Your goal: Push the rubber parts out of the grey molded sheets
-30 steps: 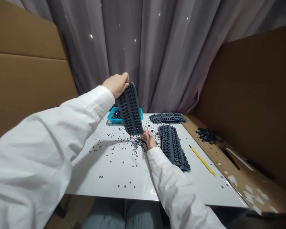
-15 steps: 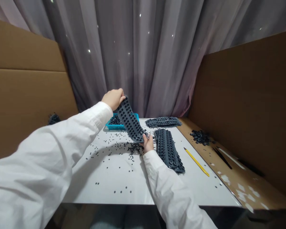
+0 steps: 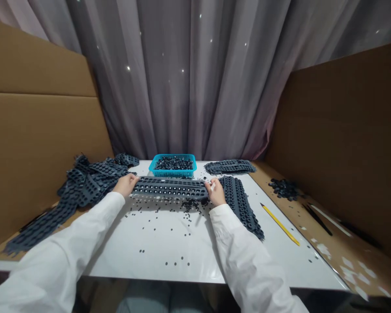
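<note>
"Where's the strip (image 3: 169, 184)?"
"Stretched level above the white table (image 3: 156, 265), left hand (image 3: 125, 184) pinching one end, right hand (image 3: 217, 192) the other."
"Around it?"
"Black bits (image 3: 190, 204) scattered below, a blue basket (image 3: 161, 173) just behind, a yellow pencil (image 3: 280, 224) to the right."
"The room?"
"Cardboard (image 3: 39, 134) either side, a grey curtain (image 3: 169, 95) behind."
"Lettering?"
"On the pencil, I can't tell."
</note>
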A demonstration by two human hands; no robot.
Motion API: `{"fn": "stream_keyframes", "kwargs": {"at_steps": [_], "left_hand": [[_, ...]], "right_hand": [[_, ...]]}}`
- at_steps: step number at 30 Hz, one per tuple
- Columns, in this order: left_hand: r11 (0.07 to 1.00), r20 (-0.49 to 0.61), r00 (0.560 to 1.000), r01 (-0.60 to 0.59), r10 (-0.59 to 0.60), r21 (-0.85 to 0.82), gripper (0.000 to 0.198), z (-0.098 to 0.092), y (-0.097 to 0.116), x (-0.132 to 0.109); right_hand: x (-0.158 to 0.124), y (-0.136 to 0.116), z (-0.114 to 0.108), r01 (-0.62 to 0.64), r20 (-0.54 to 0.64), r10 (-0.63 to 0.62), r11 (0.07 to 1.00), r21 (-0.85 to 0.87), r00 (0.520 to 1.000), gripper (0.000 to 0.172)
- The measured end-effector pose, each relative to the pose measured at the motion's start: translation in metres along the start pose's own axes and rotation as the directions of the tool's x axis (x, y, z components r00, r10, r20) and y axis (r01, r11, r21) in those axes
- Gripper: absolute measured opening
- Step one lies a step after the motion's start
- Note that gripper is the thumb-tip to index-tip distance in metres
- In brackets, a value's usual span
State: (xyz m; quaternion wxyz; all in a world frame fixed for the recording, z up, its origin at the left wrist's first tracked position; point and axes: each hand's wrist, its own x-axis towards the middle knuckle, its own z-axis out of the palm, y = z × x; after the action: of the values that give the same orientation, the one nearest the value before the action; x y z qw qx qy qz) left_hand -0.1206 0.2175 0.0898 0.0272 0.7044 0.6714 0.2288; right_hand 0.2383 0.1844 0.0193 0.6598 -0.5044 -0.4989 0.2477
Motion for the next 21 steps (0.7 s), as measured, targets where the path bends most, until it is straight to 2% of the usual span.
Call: {"fn": "stream_keyframes", "kwargs": {"at_steps": [5,11,21], "left_hand": [[0.997,-0.01,1.0,0.003,-0.004,-0.072,0.024,0.017,-0.008,0.004],[0.996,-0.008,1.0,0.023,-0.024,-0.085,0.024,0.036,-0.007,0.012],[0.987,-0.039,0.999,0.017,-0.024,-0.16,0.025,0.033,-0.022,0.011]], "right_hand": [[0.002,0.0,-0.009,0.048,-0.027,-0.051,0.993,-0.109,0.998,0.036],[0.005,0.001,-0.017,0.061,-0.048,-0.073,0.975,-0.215,0.996,0.033],[-0.001,-0.002,-0.006,0.081,-0.017,-0.089,0.964,-0.253,0.996,0.035]]}}
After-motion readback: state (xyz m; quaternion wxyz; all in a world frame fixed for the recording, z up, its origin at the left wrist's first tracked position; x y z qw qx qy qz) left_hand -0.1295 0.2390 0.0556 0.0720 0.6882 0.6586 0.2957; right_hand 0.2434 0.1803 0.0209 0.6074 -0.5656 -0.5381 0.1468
